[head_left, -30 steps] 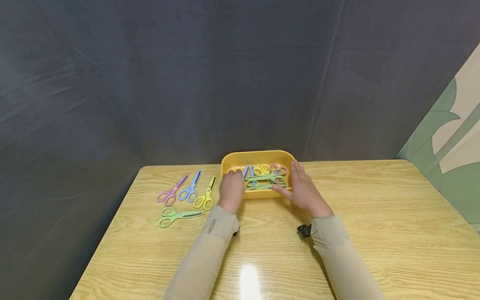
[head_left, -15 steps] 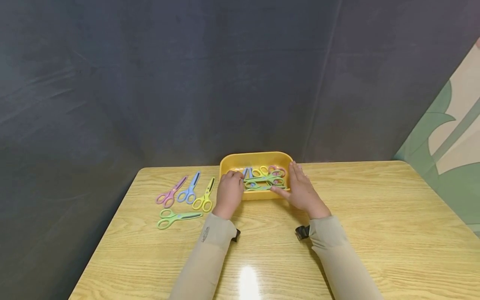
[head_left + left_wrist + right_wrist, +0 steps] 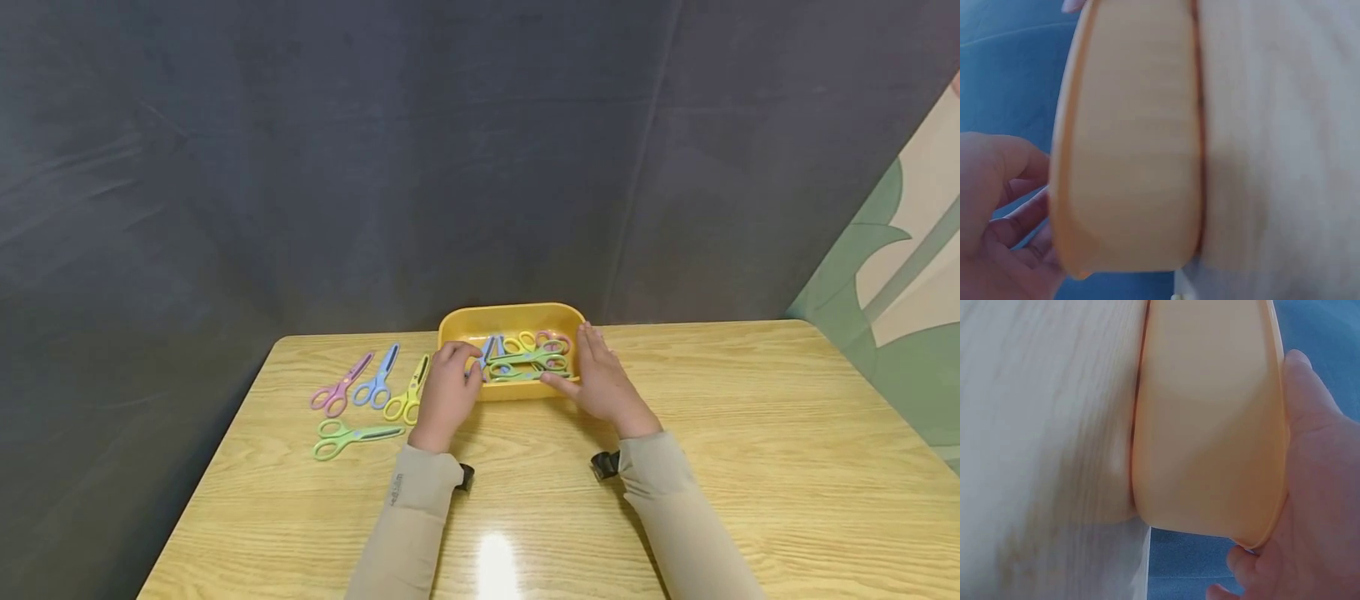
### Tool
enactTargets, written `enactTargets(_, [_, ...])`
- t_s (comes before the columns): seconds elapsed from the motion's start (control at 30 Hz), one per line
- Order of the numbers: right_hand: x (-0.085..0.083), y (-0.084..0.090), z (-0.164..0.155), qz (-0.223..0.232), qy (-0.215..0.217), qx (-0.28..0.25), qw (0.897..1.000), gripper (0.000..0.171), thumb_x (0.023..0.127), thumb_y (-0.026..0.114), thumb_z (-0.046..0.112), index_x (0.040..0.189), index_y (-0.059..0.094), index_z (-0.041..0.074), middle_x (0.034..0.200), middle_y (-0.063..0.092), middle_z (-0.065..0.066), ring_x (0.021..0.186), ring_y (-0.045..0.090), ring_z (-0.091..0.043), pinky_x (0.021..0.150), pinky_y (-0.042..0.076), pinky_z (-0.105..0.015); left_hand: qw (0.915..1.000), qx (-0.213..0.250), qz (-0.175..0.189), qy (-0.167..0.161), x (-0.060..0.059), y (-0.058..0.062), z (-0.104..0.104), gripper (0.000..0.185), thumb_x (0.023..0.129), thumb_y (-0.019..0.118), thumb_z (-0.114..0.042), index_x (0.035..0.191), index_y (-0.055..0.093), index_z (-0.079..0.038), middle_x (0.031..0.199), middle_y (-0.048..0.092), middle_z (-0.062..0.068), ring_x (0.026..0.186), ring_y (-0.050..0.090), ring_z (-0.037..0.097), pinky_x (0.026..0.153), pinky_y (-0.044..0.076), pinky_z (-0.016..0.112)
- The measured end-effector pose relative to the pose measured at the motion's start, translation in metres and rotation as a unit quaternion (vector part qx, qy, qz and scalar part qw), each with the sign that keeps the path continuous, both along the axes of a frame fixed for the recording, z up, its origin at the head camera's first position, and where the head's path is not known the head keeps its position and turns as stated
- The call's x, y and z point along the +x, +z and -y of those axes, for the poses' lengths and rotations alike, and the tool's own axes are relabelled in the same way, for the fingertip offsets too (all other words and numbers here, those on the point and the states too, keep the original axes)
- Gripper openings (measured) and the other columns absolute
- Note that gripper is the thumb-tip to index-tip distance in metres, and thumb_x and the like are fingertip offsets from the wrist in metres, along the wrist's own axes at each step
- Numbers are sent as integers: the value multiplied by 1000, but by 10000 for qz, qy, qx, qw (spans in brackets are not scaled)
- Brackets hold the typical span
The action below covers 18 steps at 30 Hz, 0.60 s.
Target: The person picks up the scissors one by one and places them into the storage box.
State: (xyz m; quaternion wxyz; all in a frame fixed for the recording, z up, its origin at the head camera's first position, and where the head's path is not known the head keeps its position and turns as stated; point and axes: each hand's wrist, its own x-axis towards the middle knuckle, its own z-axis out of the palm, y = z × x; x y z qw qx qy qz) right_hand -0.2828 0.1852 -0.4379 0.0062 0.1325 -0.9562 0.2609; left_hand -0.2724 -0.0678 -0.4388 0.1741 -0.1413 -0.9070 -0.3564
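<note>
The blue scissors (image 3: 489, 350) are at the left end of the yellow tray (image 3: 512, 315), and the left hand (image 3: 447, 392) pinches them with curled fingers (image 3: 467, 353), lifting them a little over the tray's left edge. They look as if they are on their way out, but they are not yet out of the tray. More scissors lie in the tray: a green pair (image 3: 531, 359) on top, another green pair (image 3: 517, 376) at the near wall, a yellow pair (image 3: 521, 342) and a pink pair (image 3: 553, 340) toward the back. The right hand (image 3: 604, 385) lies flat against the right side of the tray with its fingers straight, and its thumb reaches across the near edge; it seems to hold the tray steady. The right wrist view shows that hand pressed on the tray's outer wall (image 3: 1210, 419). To the left of the tray, four pairs already lie on the counter (image 3: 750, 433): a pink pair (image 3: 339, 387), a blue pair (image 3: 378, 379) and a yellow pair (image 3: 410, 392) side by side in a row, and a green pair (image 3: 352, 436) lying across in front of them. So I think the job is about half done: four pairs are out, one is in the hand, and at least four wait in the tray.
</note>
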Motion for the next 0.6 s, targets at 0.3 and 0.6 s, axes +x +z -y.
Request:
enactTargets(0.3, [-2, -2, -5, 54, 28, 8, 10000, 110, 97, 58, 61, 156, 3, -13, 166, -1, -28, 154, -3, -41, 122, 8, -59, 9988, -57, 28, 489, -1, 11, 26, 21, 99, 61, -7, 117, 69, 0, 122, 62, 21, 112, 61, 38, 93, 52, 49])
enactTargets(0.6, [-4, -5, -5, 29, 44, 5, 10000, 110, 96, 57, 62, 157, 2, -12, 166, -1, -28, 154, -2, -42, 121, 9, -60, 9939, -49, 783, 774, 1, 16, 51, 33, 97, 66, -9, 129, 65, -1, 130, 62, 21, 123, 58, 40, 102, 48, 52])
